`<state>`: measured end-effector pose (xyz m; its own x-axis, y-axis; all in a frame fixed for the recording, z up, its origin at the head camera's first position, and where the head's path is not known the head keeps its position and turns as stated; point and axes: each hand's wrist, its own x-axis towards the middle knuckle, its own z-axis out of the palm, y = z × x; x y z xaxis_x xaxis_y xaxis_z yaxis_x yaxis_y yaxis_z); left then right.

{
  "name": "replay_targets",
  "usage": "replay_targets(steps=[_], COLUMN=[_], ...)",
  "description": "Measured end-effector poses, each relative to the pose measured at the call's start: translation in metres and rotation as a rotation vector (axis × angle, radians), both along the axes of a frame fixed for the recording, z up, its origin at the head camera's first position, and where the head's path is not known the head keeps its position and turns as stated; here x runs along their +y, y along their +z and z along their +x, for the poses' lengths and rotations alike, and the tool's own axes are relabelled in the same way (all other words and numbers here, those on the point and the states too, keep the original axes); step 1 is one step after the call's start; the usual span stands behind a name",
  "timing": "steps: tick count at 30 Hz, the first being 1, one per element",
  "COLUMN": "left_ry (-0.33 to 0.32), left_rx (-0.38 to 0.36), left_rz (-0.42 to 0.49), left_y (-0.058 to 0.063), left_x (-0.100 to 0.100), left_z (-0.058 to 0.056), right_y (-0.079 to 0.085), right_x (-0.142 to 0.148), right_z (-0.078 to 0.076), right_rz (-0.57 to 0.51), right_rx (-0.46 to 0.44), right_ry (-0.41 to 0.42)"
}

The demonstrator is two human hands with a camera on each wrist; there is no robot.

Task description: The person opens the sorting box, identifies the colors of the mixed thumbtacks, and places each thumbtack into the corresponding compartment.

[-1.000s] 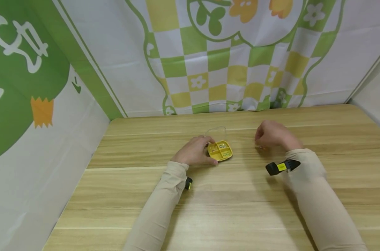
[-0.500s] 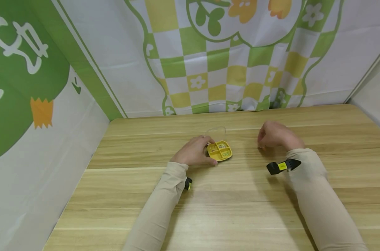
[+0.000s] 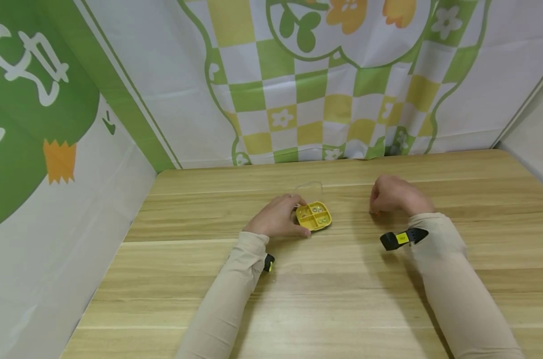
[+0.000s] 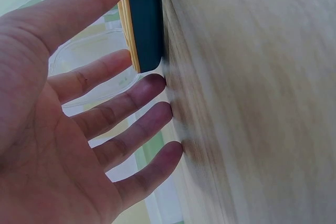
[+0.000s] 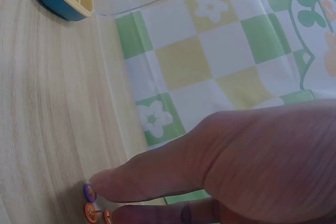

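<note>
My left hand [image 3: 277,215] holds a yellow four-compartment case [image 3: 313,216] between thumb and forefinger. Several tiny round pieces lie in its compartments. In the left wrist view the case's dark teal underside [image 4: 146,22] shows, and the other fingers are spread with tips on the table. My right hand [image 3: 391,195] is lowered to the table on the right. In the right wrist view its thumb touches or nearly touches a small purple disc [image 5: 90,193]. Beside it an orange disc with a thin pin [image 5: 91,213] lies near the forefinger, with another orange one partly hidden.
The case's clear lid [image 3: 309,188] stands raised behind it. A wooden table [image 3: 325,299] carries everything, its back edge against a checkered curtain [image 3: 298,89]. A printed cloth [image 3: 74,239] hangs along the left side.
My right hand has shifted slightly right, and the orange bits by its fingertips are now mostly covered in the head view. The left hand and the case have stayed still.
</note>
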<state>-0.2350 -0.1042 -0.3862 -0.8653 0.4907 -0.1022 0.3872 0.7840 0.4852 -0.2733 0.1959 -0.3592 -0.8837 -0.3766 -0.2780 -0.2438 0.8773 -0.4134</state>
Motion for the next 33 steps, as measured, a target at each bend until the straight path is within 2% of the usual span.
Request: replay_targets(steps=[25, 33], left_ry=[0.014, 0.016], left_rx=[-0.008, -0.005], left_rz=[-0.011, -0.017], left_y=[0.0014, 0.0004], left_x=[0.0002, 0.0006], left_z=[0.0012, 0.0008], right_y=[-0.0012, 0.0003], right_x=[-0.0012, -0.0024], right_z=[0.0010, 0.0017], right_rz=[0.026, -0.017], right_rx=[-0.003, 0.026], right_ry=[-0.009, 0.008])
